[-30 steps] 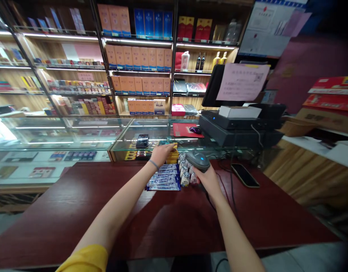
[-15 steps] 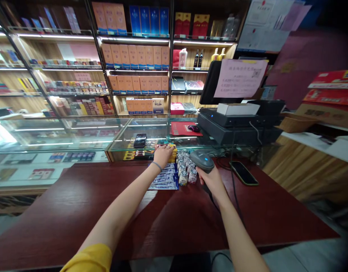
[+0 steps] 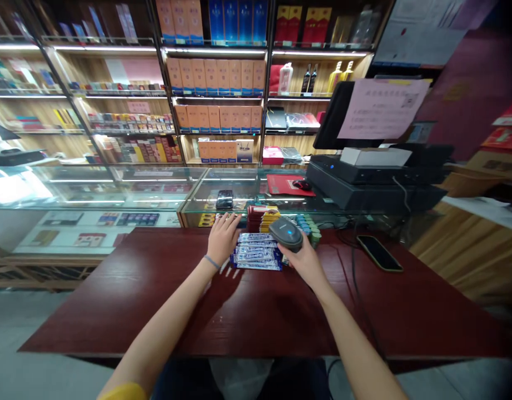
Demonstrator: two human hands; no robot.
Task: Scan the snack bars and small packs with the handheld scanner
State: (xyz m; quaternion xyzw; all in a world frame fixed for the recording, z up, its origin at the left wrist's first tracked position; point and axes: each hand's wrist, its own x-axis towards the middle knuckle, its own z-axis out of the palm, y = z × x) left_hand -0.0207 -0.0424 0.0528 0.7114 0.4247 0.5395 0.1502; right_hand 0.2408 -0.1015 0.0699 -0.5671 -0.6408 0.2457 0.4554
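Note:
My right hand (image 3: 305, 261) is shut around the grip of a grey handheld barcode scanner (image 3: 285, 233), whose head hangs over the far right end of a row of blue-and-white wrapped packets (image 3: 256, 253). My left hand (image 3: 223, 238) rests palm down with its fingers apart on the dark red wooden counter (image 3: 156, 289), just left of those packets. Behind the packets stand stacked red and yellow packs (image 3: 262, 218). Small teal-capped bottles (image 3: 310, 229) sit to the right, partly hidden by the scanner.
A smartphone (image 3: 380, 253) lies on the counter to the right, beside a black cable. A glass display case (image 3: 239, 191) runs behind, holding a phone (image 3: 225, 199), a red mat with a mouse (image 3: 287, 184), and a till terminal (image 3: 375, 189). Stocked shelves (image 3: 216, 83) stand beyond.
My left hand has come back off the stacked packs to the left of the wrapped packets. The scanner has moved down over the packets, and the view has shifted.

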